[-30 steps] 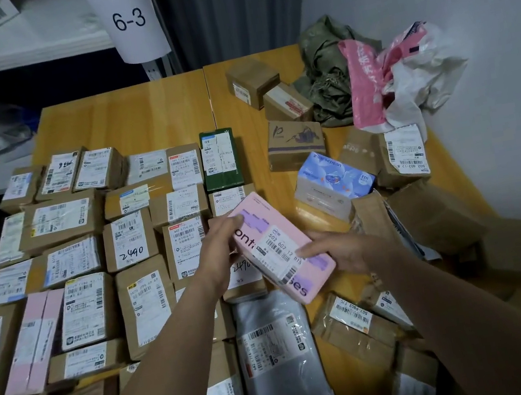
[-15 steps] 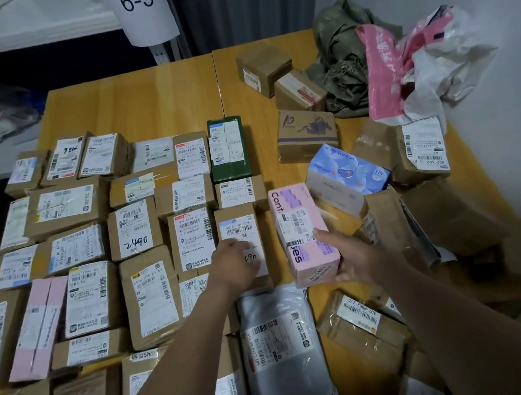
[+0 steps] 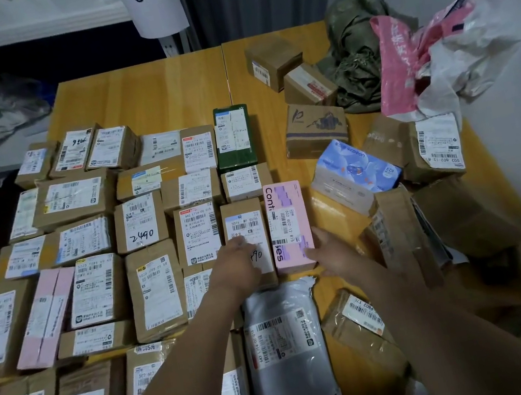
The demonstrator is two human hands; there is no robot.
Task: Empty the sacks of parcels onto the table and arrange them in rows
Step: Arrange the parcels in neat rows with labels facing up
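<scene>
Fingers of right hand: extended, nudging pink box at its 4 o'clock corner. Left hand: resting on brown parcel, box's 9 o'clock. I judge the box light, stiff card; grip its long sides.

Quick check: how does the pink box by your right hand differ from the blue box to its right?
The pink box lies squared up against a brown box in the rows; the blue box sits skewed in the unsorted heap. The pink box carries a white shipping label on top; none shows on the blue box. The right hand touches the pink box, not the blue one. Both are coloured printed cartons.
</scene>
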